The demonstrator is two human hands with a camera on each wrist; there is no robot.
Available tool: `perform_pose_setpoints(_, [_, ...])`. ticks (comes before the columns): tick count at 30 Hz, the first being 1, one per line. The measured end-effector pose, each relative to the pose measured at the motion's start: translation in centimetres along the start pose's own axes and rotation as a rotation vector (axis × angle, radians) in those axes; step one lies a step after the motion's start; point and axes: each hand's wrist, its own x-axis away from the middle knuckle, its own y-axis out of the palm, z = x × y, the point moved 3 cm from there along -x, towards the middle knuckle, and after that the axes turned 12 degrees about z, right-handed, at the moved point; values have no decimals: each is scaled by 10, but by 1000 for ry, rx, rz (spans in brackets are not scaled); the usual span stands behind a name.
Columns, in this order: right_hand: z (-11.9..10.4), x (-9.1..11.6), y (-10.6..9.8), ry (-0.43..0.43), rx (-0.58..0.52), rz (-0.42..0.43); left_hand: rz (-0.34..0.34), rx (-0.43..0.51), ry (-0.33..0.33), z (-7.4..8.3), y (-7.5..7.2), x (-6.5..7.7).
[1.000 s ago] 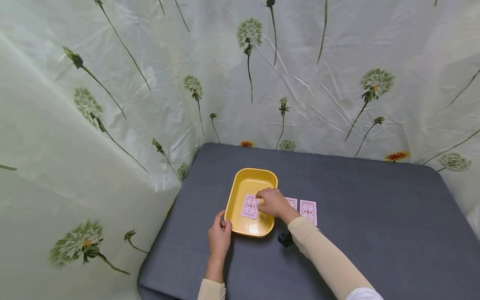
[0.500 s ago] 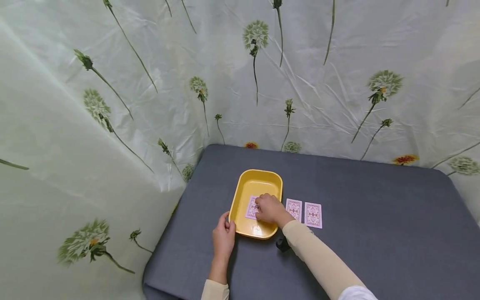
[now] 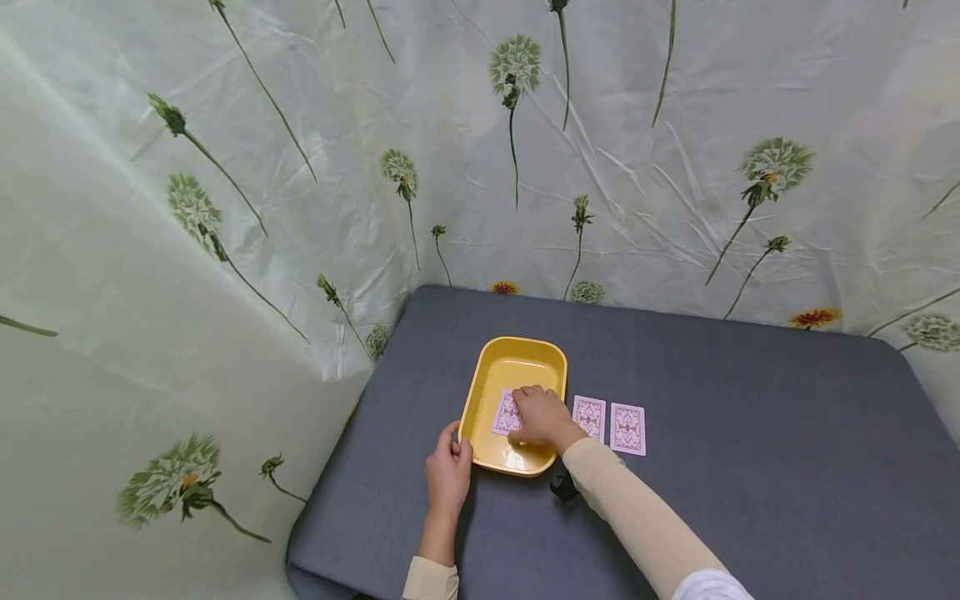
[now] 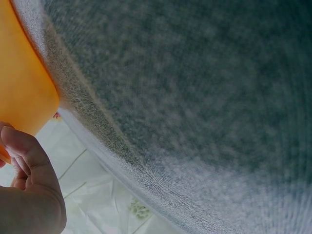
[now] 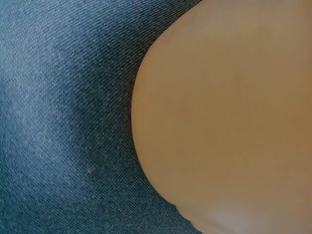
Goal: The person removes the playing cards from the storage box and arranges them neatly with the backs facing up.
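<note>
A yellow tray point(image 3: 517, 350) with rounded corners stands on the grey cloth, a pink-patterned playing card point(image 3: 506, 413) face down inside it. My left hand point(image 3: 448, 471) grips the tray's near left rim; the left wrist view shows its curled thumb point(image 4: 24, 146) against the orange wall. Over the tray's right rim reaches my right hand point(image 3: 542, 417), curled over the right part of that card, with fingertips near its far end and thumb near its near end. The hand hides that side of the card. A broad tan surface point(image 5: 224, 112) fills much of the right wrist view.
Two more cards lie face down right of the tray: one point(image 3: 589, 415) partly behind my right wrist, the other point(image 3: 628, 429) beside it. A black object point(image 3: 564, 487) shows under the right sleeve. A flower-printed sheet point(image 3: 480, 167) hangs behind the cloth-covered table point(image 3: 750, 433).
My right hand has shifted from the card's right edge to over it, covering more of it. The left hand stays on the rim. The view has swung slightly left.
</note>
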Motion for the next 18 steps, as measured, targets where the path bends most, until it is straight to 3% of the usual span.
perform_pose_setpoints(18, [2,-2,4,31,22,-26,-3,2,-7,-1,1,0])
